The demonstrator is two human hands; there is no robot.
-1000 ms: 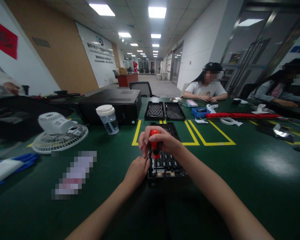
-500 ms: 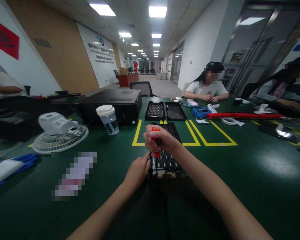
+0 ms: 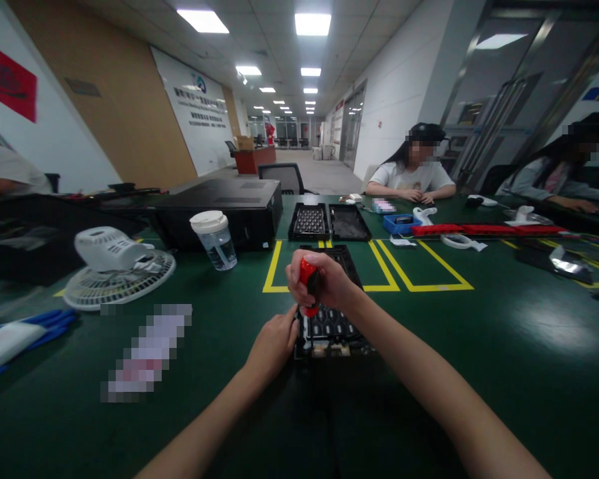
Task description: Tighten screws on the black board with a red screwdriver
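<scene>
My right hand (image 3: 324,276) is wrapped round the red and black handle of a screwdriver (image 3: 309,276), its shaft pointing down at the near left part of a black case (image 3: 334,326). The tip is too dark to make out. Rows of dark oval shapes fill the case, and a pale strip shows along its near edge. Against the left edge of the case, my left hand (image 3: 274,339) is closed with the thumb and fingers at the rim. My right hand hides part of the case's middle.
Beyond lie two open black trays (image 3: 309,221), a big black box (image 3: 219,206) and a lidded cup (image 3: 214,239). A white fan (image 3: 120,269) and blue gloves (image 3: 40,332) are at left. To the right are a blue bin (image 3: 398,224), a red strip (image 3: 479,231) and a seated person (image 3: 412,176).
The red screwdriver handle has turned and tilted slightly within my right hand. My left hand stays at the case's edge. The whole view has shifted very little.
</scene>
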